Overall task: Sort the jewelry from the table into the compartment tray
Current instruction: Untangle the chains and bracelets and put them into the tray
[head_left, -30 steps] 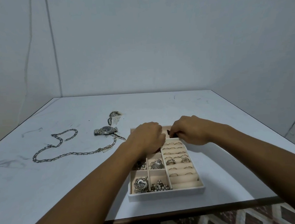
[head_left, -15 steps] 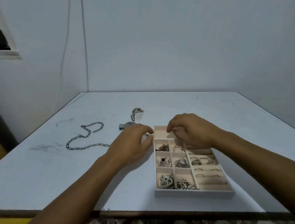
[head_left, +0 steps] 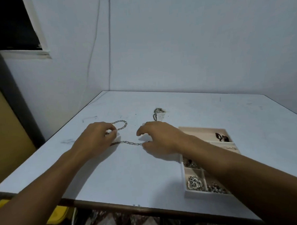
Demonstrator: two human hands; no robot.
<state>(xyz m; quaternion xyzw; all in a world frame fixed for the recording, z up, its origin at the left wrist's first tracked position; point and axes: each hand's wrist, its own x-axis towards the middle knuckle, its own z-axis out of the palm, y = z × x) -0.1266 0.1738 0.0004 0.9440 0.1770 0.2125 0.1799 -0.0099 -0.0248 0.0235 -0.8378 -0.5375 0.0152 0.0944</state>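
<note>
Nearest, along the bottom of the frame, the dark front edge of the white worktop [head_left: 113, 173] is running across, with something yellow [head_left: 58, 216] showing below it at lower left. Both bare forearms are reaching in from the bottom corners.

At lower right the compartment tray [head_left: 190, 194] is sitting on the worktop, and the right forearm is crossing over much of it. In its nearest row a silver openwork brooch [head_left: 194, 182] is lying in one cell. A cluster of small beads [head_left: 215, 189] is lying in the cell just to the right.

Further in, at mid-frame, the left hand [head_left: 96, 138] is resting on the worktop with its fingers curled around the silver chain [head_left: 128, 143], so that grip is holding the links. The chain is lying on the worktop left of the tray, one stretch running between the two hands and a loop showing just beyond the left hand. The right hand [head_left: 160, 140] is arching over the chain's other end, thumb touching it; whether this grip is actually holding the links, I cannot tell.

Beyond the right wrist, a dark piece [head_left: 222, 137] is lying in the tray's far compartment. Further back, a small jewelry piece [head_left: 157, 114] is lying alone on the worktop. Behind it the pale wall [head_left: 192, 42] is rising with a thin cable [head_left: 109, 46] hanging down it, and a dark window [head_left: 9, 25] is filling the upper left corner.
</note>
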